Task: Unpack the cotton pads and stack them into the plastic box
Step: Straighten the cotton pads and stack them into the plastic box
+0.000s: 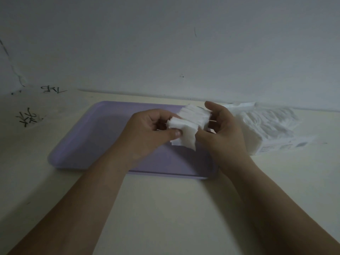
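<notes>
Black handwritten marks (27,117) sit at the far left of the pale counter (165,208), close to where it meets the grey wall (165,43). Just to their right lies a shallow lavender plastic box (95,137), flat on the counter with its long side toward the person; the part of its floor that shows is bare.

Above the right half of the box, the left hand (147,129) comes in from the lower left. Its fingers (175,133) are curled and clamped on the near end of a bundle of white cotton pads (191,122), with the thumb pressing on the front sheet. The bundle is held in the air between both hands, over the box and not touching it. Its sheets are fanned and uneven, with some edges sticking out at the bottom.

The right hand (224,131) holds the other end of the bundle. Its fingers (211,107) are curved over the far top side, and its thumb sits underneath.

Behind the right hand and to its right, an opened clear package (272,126) lies on its side on the counter against the wall. It is still filled with white pads, and a printed label shows on its near face, too blurred to read.
</notes>
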Demonstrator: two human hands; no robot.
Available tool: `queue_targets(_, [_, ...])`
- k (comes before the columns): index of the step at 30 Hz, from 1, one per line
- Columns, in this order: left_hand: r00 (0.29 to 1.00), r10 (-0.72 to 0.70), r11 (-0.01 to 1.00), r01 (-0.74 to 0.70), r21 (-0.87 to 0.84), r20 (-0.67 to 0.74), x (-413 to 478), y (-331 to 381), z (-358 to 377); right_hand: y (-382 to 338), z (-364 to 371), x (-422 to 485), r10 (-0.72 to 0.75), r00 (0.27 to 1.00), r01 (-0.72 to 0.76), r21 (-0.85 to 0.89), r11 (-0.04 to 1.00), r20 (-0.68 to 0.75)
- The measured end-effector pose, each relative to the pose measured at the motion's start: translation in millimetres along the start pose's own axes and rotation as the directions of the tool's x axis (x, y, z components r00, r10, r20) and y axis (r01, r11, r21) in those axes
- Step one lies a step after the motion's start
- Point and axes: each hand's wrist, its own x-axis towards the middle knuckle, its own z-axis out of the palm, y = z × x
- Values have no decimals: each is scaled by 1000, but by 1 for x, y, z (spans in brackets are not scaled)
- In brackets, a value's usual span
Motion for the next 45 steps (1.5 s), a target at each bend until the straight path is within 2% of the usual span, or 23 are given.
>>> queue_targets(6, [999, -19, 998, 22, 52, -47, 0, -3, 1, 2, -2, 1, -4, 998, 5, -11, 1000, 65])
queue_targets(11, [993, -59, 996, 66, 59, -104, 0, -4, -1, 4, -8, 5, 69, 969, -121, 215, 969, 235])
queue_targets(13, [994, -51, 997, 56, 51, -99, 2, -6, -1, 4, -8, 5, 67, 956, -120, 172, 978, 284])
queue_targets(15, [995, -38, 999, 41, 29, -94, 2, -5, 0, 6, -5, 3, 68, 968, -91, 84, 992, 242])
queue_targets(18, [997, -60, 998, 60, -8, -57, 1, -7, 0, 8, -4, 5, 79, 972, -114, 152, 982, 220])
queue_targets(21, [992, -127, 992, 127, -23, -8, 5, -13, -8, 3, -10, 7, 90, 951, -173, 271, 947, 295])
queue_targets(26, [967, -188, 956, 220, -193, 174, 2, -11, -4, -4, -11, 3, 77, 909, -230, 338, 913, 410])
queue_targets(28, [965, -189, 947, 228, -227, 181, -2, -8, -3, -2, -8, 4, 104, 933, -215, 303, 928, 345])
queue_targets(30, [971, -197, 946, 225, -235, 137, -2, -7, -3, -1, -6, 4, 102, 971, -148, 207, 967, 215])
queue_targets(34, [971, -226, 938, 240, -250, 82, -1, -10, 2, -2, -6, 2, -20, 999, 17, 87, 996, 35])
queue_targets(38, [970, -232, 927, 244, -285, 75, 1, -10, 4, -4, 0, 1, -157, 987, 152, 109, 982, 35])
queue_targets(45, [978, -208, 929, 202, -310, 13, 5, -14, 6, -3, 5, -2, -164, 985, 175, 290, 941, -59])
